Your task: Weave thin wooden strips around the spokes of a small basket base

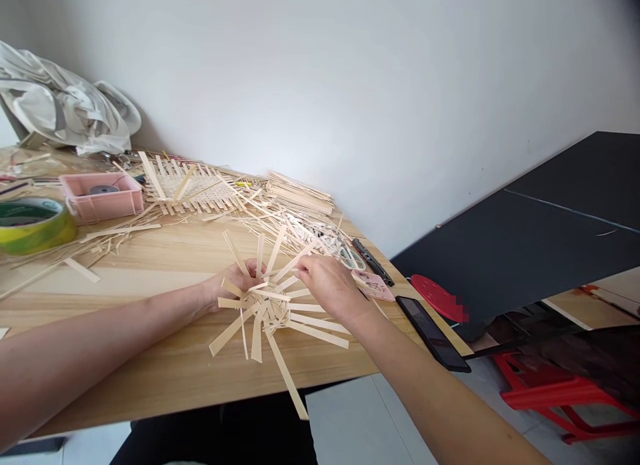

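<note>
1. A star-shaped bundle of pale flat wooden strips (273, 305) is seen near the front edge of the wooden table (150, 378), roughly centre.
2. Strips are thin, light tan, of uneven length; they are crossed at a tight hub and fanned outward in all directions. One long strip is overhanging the table edge.
3. The left hand (235, 281) is laid on the bundle's left side, fingers curled over the hub and closed on strips.
4. The right hand (327, 285) is placed on the upper right of the bundle, with fingertips pinched on one strip near the hub.
5. Behind the bundle, a loose heap of more strips (280, 218) and a partly woven mat (193, 185) are spread out.
6. A pink tray (103, 197) and a green-yellow tape roll (35, 225) are set at far left.
7. A phone (433, 333) lies at the table's right corner, well apart from the hands; a black pen-like tool (373, 260) is just beyond it.
</note>
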The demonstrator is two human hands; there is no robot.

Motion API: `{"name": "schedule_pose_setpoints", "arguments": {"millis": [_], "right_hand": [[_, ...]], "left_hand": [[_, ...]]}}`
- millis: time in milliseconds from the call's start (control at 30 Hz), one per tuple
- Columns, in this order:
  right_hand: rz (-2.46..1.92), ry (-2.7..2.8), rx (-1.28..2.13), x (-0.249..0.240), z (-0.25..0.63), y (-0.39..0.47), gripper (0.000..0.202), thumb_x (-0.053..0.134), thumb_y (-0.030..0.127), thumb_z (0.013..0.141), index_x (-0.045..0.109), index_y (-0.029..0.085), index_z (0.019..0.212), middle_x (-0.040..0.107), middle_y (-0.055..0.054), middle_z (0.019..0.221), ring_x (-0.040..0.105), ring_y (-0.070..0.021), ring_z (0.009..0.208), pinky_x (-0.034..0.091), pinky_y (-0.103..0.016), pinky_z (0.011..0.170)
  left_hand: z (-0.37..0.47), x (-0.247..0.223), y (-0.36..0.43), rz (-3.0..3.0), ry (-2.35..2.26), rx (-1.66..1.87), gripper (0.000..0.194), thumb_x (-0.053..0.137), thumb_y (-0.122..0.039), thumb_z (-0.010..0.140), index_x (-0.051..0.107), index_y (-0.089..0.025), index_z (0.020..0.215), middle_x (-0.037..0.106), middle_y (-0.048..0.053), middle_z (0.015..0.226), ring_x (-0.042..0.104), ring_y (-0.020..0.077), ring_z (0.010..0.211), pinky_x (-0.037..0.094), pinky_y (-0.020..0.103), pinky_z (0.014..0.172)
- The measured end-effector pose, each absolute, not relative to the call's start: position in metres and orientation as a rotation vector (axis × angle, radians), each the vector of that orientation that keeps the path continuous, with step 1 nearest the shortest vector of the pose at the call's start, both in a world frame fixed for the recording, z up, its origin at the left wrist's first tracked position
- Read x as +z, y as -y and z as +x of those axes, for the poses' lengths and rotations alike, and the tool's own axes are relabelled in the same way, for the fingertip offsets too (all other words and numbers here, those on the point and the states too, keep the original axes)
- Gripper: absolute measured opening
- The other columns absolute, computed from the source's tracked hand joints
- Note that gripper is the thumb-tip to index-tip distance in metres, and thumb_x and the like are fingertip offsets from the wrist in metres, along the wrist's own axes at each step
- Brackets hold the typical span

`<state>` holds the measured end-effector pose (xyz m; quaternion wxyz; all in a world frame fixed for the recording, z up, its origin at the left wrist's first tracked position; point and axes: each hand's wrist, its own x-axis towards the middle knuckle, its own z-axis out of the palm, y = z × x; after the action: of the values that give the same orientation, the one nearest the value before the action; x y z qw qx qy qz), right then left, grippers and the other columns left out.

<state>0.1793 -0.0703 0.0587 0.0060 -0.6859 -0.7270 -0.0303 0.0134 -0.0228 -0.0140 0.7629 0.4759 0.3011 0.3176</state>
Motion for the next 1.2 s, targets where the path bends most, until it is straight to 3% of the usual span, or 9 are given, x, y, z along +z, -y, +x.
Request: {"name": "schedule_pose_setpoints", "arguments": {"millis": [333,533,700,1033,1200], "right_hand": [[-2.09,1.952,0.388,0.05,0.181,0.065,0.021,0.048,0.024,0.073,0.054,0.015,0.056,0.052,0.001,0.053,0.046,-0.0077,0.048,0.03,-0.018,0.046],[-1.955,1.671,0.835,0.045,0.178,0.065,0.015,0.046,0.017,0.076,0.061,0.013,0.078,0.052,0.001,0.053,0.048,-0.0061,0.044,0.039,-0.016,0.043],[-1.979,1.587,1.003,0.044,0.176,0.063,0.016,0.047,0.016,0.077,0.062,0.011,0.078,0.06,-0.004,0.066,0.055,-0.0072,0.05,0.047,-0.018,0.049],[-1.94,1.68,0.88,0.031,0.174,0.061,0.017,0.047,0.019,0.076,0.063,0.014,0.079,0.059,-0.001,0.063,0.053,-0.007,0.046,0.041,-0.017,0.044],[-1.956,2.003,0.263,0.031,0.173,0.064,0.022,0.047,0.02,0.073,0.063,0.014,0.059,0.059,-0.003,0.063,0.054,-0.0129,0.062,0.036,-0.021,0.053]], "left_hand": [[0.015,-0.019,0.018,0.996,-0.592,0.652,0.03,0.075,-0.019,0.048,0.055,-0.013,0.069,0.056,-0.003,0.054,0.05,0.0084,0.047,0.033,0.02,0.046],[0.014,-0.018,0.015,1.051,-0.624,0.624,0.027,0.075,-0.021,0.05,0.06,-0.01,0.07,0.06,0.0,0.059,0.052,0.0095,0.051,0.035,0.021,0.049],[0.014,-0.014,0.015,1.07,-0.669,0.628,0.024,0.075,-0.018,0.049,0.062,-0.01,0.068,0.06,-0.001,0.056,0.05,0.0077,0.048,0.034,0.02,0.047],[0.016,-0.014,0.018,1.015,-0.677,0.671,0.026,0.076,-0.017,0.043,0.054,-0.013,0.057,0.052,-0.005,0.046,0.046,0.0067,0.042,0.032,0.019,0.042],[0.016,-0.02,0.017,1.025,-0.672,0.678,0.026,0.075,-0.018,0.045,0.058,-0.012,0.063,0.058,-0.001,0.053,0.052,0.0097,0.048,0.037,0.02,0.046]]}}
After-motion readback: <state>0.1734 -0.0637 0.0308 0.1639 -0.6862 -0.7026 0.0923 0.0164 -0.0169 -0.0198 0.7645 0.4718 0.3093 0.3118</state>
